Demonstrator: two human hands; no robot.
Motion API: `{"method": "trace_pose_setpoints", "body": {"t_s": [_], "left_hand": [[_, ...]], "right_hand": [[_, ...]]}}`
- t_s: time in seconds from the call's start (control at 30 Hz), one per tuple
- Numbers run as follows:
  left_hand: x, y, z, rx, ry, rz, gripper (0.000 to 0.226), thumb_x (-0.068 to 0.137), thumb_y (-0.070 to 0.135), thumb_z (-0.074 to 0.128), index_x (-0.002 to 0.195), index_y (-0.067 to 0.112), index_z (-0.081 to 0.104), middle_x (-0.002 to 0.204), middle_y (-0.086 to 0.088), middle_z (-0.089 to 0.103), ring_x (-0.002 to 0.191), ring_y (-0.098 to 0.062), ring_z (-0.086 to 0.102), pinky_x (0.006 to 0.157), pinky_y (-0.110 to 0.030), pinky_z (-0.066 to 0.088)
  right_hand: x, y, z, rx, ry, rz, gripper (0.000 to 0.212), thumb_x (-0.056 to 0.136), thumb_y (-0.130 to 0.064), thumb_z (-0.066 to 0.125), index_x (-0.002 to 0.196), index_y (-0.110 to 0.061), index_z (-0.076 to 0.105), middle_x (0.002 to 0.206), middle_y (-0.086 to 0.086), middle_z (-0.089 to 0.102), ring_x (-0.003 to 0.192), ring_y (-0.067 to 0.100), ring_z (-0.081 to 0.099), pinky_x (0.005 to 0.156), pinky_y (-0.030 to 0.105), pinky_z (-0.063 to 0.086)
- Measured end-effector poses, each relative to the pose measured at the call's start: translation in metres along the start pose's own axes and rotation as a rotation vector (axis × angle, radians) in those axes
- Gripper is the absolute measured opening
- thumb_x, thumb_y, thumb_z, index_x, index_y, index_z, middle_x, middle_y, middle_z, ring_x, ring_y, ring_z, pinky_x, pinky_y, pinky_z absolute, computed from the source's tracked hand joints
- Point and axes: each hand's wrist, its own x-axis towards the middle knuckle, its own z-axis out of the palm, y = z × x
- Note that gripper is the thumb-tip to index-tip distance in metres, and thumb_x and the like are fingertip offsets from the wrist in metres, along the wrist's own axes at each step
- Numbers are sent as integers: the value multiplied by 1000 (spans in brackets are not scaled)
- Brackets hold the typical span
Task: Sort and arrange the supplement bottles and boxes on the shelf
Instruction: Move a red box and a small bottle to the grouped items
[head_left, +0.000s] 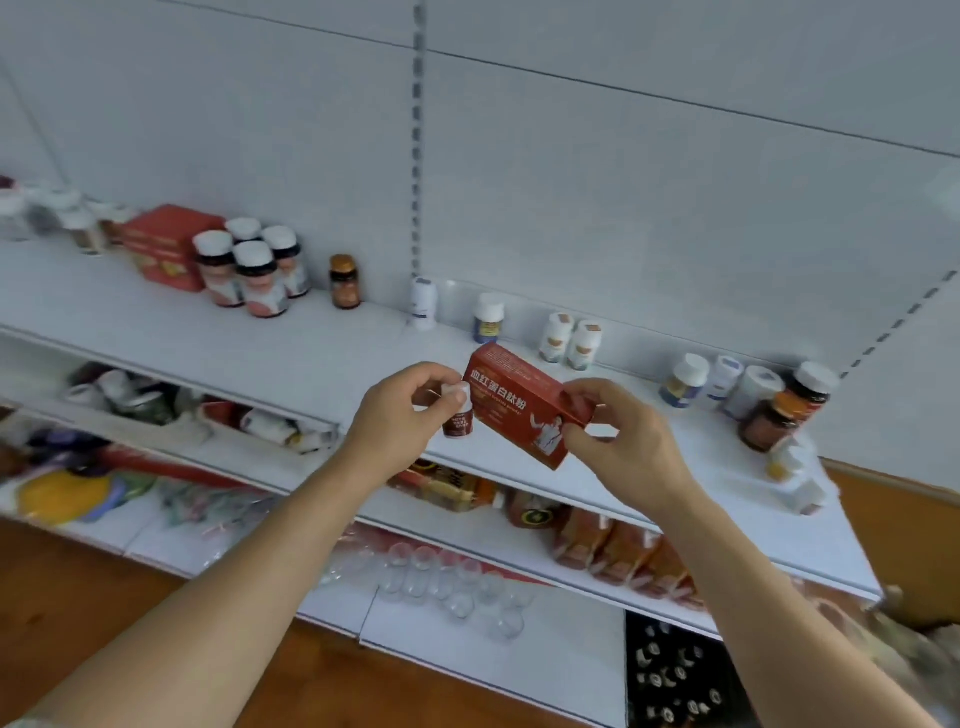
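Both items were in hand, mid-air just in front of the top shelf. Left hand pinched a small red-labelled bottle by its white cap, fingers curled round the top. Right hand gripped the red box at its right end, thumb and fingers clamped on the flap. Bottle and box sat side by side, touching or nearly so; couldn't tell which.

Step, as I read it: pairing the bottle with its box, either packing it in or about to shelve both. Next move would need the box squared up and a free slot picked; the bare stretch between the amber bottle and the white bottle looked usable.

Legible text: box front read 血红蛋白肽粉 in white. Smaller print under it, the bottle label and the shelf stock's labels were too blurred to read.
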Motion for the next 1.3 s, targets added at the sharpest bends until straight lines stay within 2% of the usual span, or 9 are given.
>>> {"method": "trace_pose_setpoints", "body": {"t_s": [0.17, 0.3, 0.47, 0.63, 0.77, 0.87, 1.0, 1.2, 1.3], "left_hand": [[-2, -25, -70, 14, 108, -49, 12, 89, 28, 70, 95, 38, 69, 92, 19, 70, 87, -2, 66, 82, -41, 59], [7, -40, -122, 54, 196, -92, 13, 89, 26, 70, 96, 37, 70, 94, 18, 71, 88, 0, 66, 84, -37, 58], [25, -53, -187, 91, 304, -153, 12, 89, 28, 70, 99, 33, 71, 94, 14, 71, 87, -8, 67, 83, -42, 58], [36, -68, -249, 154, 433, -174, 11, 90, 27, 68, 100, 32, 70, 93, 18, 69, 82, 2, 63, 79, -24, 53], [29, -92, -302, 165, 480, -198, 11, 93, 27, 65, 98, 36, 67, 97, 19, 68, 87, 7, 61, 74, -10, 45], [26, -113, -354, 139, 547, -188, 13, 92, 26, 67, 94, 39, 66, 98, 16, 69, 87, 4, 63, 80, -17, 50], [26, -142, -432, 137, 579, -180, 12, 90, 27, 69, 95, 38, 68, 96, 14, 70, 88, -2, 65, 84, -30, 55], [28, -174, -551, 198, 549, -178, 13, 90, 27, 69, 102, 30, 69, 101, 11, 70, 90, 0, 64, 83, -17, 50], [35, -193, -598, 222, 532, -188, 14, 90, 28, 68, 104, 30, 69, 102, 14, 69, 91, 4, 63, 81, -14, 49]], "right_hand": [[35, -28, 63, -52, -81, -109, 38, 85, -14, 67, 121, -28, 65, 109, -11, 64, 101, -1, 59, 73, 5, 49], [74, -50, 112, -39, -134, -206, 38, 86, -12, 67, 120, -29, 66, 107, -18, 62, 101, 3, 61, 76, 8, 51], [126, -77, 175, -32, -193, -323, 37, 86, -17, 68, 120, -30, 67, 105, -25, 61, 97, 6, 62, 82, 18, 54], [171, -117, 241, -94, -229, -483, 37, 86, -26, 70, 123, -29, 67, 108, -19, 63, 102, 12, 54, 87, 30, 50], [194, -154, 301, -85, -296, -573, 37, 83, -23, 72, 121, -23, 69, 107, -7, 68, 95, 17, 58, 82, 41, 54], [204, -191, 348, -90, -323, -632, 38, 83, -21, 73, 121, -21, 68, 103, -4, 67, 88, 16, 58, 80, 37, 54], [212, -240, 417, -103, -329, -651, 38, 80, -26, 69, 118, -21, 69, 107, -4, 68, 90, 16, 59, 81, 38, 54], [216, -306, 510, -135, -284, -640, 37, 80, -19, 73, 117, -18, 69, 110, -1, 70, 93, 16, 59, 82, 30, 50], [224, -330, 549, -131, -284, -616, 39, 80, -19, 73, 119, -19, 67, 110, -2, 68, 94, 17, 58, 82, 32, 50]]}}
